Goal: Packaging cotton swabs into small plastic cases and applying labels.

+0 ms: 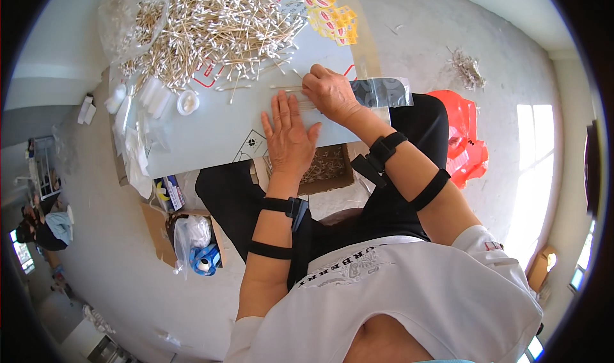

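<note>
My left hand (291, 139) lies flat on the pale tabletop, fingers stretched out, its fingertips by a few cotton swabs (286, 89). Close beside it, my right hand (330, 96) is closed, with its fingers curled down over the ends of the swabs. What those fingers pinch is hidden. Under and between the hands is a thin clear sheet or sleeve (307, 105), hard to make out. Beyond the hands a large heap of cotton swabs (217, 27) covers the far left of the table.
Yellow printed paper slips (332, 19) lie at the far right of the table. A small white roll (187, 103) stands at the left. An open carton of swabs (329, 171) sits below the table edge, and a red plastic bag (464, 139) lies on the right.
</note>
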Tool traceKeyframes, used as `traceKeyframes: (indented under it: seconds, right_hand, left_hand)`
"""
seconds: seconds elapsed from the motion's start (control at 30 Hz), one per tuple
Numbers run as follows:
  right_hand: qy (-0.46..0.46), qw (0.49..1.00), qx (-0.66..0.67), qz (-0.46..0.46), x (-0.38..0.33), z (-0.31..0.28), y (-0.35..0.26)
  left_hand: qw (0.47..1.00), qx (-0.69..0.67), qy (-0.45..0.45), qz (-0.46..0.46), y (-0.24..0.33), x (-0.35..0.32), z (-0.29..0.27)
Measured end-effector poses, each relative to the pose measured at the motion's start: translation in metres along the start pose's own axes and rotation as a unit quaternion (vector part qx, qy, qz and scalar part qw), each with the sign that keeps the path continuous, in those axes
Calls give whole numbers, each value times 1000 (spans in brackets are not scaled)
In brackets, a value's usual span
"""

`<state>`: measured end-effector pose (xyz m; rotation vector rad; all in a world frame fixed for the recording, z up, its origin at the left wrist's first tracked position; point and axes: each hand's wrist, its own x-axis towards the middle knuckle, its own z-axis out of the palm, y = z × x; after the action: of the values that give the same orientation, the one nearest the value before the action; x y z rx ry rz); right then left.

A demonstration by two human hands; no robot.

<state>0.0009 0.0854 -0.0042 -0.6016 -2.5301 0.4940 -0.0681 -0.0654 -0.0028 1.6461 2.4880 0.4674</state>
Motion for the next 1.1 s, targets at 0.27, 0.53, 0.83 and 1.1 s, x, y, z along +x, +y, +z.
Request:
traceKeyframes:
  seconds: [0.27,0.53,0.83,1.1]
  right_hand:
    - [-23,990,127,60,-5,-7,-5]
    - [-75,990,68,94,20,-5,6]
    - [-104,982,72,140,51,-10,18]
    - [-138,987,79,28,29,-17,16]
  left_hand:
    - [1000,6,0,3,0,0,-1]
    - [1000,0,18,10,-1,-1,1]
    - [1000,15,17,10,-1,-1,0]
    - [1000,11,24,9,0,-1,0]
